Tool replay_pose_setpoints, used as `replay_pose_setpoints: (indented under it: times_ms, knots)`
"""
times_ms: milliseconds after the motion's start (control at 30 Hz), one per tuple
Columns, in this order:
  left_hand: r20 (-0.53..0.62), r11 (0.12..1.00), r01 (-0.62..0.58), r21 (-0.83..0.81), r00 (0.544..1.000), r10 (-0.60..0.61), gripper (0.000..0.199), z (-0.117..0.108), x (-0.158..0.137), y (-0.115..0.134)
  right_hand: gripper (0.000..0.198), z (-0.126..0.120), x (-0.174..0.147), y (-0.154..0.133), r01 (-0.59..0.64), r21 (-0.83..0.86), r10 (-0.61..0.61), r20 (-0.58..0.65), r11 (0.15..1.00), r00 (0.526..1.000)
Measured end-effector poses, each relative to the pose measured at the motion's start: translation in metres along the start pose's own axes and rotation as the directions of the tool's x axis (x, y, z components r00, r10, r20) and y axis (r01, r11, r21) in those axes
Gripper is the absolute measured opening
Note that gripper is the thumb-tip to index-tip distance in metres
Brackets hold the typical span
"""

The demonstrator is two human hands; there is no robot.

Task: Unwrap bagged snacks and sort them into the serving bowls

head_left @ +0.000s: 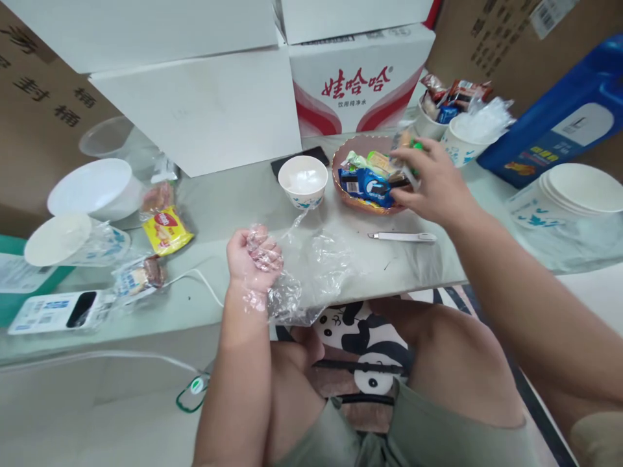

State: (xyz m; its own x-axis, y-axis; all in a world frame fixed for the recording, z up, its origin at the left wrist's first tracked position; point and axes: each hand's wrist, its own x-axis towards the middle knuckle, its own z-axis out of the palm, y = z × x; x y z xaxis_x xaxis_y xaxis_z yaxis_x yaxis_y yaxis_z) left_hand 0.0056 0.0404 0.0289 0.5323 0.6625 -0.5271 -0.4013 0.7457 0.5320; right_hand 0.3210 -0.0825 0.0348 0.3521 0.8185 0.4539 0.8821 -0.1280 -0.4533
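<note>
My left hand [257,259] is closed in a fist around part of a clear plastic bag [311,279], whose crumpled film spreads over the table edge to the right. My right hand [433,178] reaches over the right side of a pink scalloped bowl [341,185], thumb and fingers curled about a small snack packet [405,137] in clear wrapping with green bits. In the bowl lie several wrapped snacks, among them a blue packet [367,186]. A white paper cup [302,180] with blue print stands just left of the bowl.
A utility knife [402,237] lies in front of the bowl. Left are bowls, a paper cup [58,240], a yellow snack packet [167,230] and a white scale-like device [53,311]. Right are filled cups [464,146], stacked cups [564,194] and a blue jug [559,123]. Cartons [360,81] stand behind.
</note>
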Motion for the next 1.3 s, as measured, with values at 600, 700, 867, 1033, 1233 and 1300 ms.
replay_pose_setpoints:
  times_ms: [600,700,867,1033,1233,1300]
  knots:
    - [0.346,0.975,0.032,0.222,0.932,-0.109,0.054,-0.021,0.004,-0.013,0.046,0.081,-0.115,-0.103,0.148,0.355,-0.072,-0.217,0.923,0.973]
    - [0.415,0.971,0.052,0.233,0.898,-0.148,0.058,-0.022,0.005,-0.026,0.065,0.090,-0.105,-0.099,0.082,0.499,-0.052,-0.074,0.863,0.996]
    - [0.507,0.905,0.238,0.354,0.764,-0.399,0.063,-0.021,-0.001,-0.052,0.087,0.105,-0.087,-0.091,-0.208,0.819,0.008,0.241,0.535,0.970]
    - [0.432,0.979,0.036,0.199,0.894,-0.121,0.055,-0.010,-0.008,-0.028,0.026,0.091,-0.084,-0.081,-0.473,0.847,0.188,0.437,0.243,0.880]
    - [0.031,0.957,-0.169,0.235,0.986,0.167,0.023,-0.002,0.001,-0.005,0.031,0.053,-0.095,-0.062,-0.480,0.841,0.414,0.356,0.249,0.838]
    - [-0.007,0.941,-0.171,0.290,0.983,0.181,0.024,0.000,0.005,-0.014,0.030,0.045,-0.097,-0.057,-0.493,0.813,0.465,0.323,0.310,0.824]
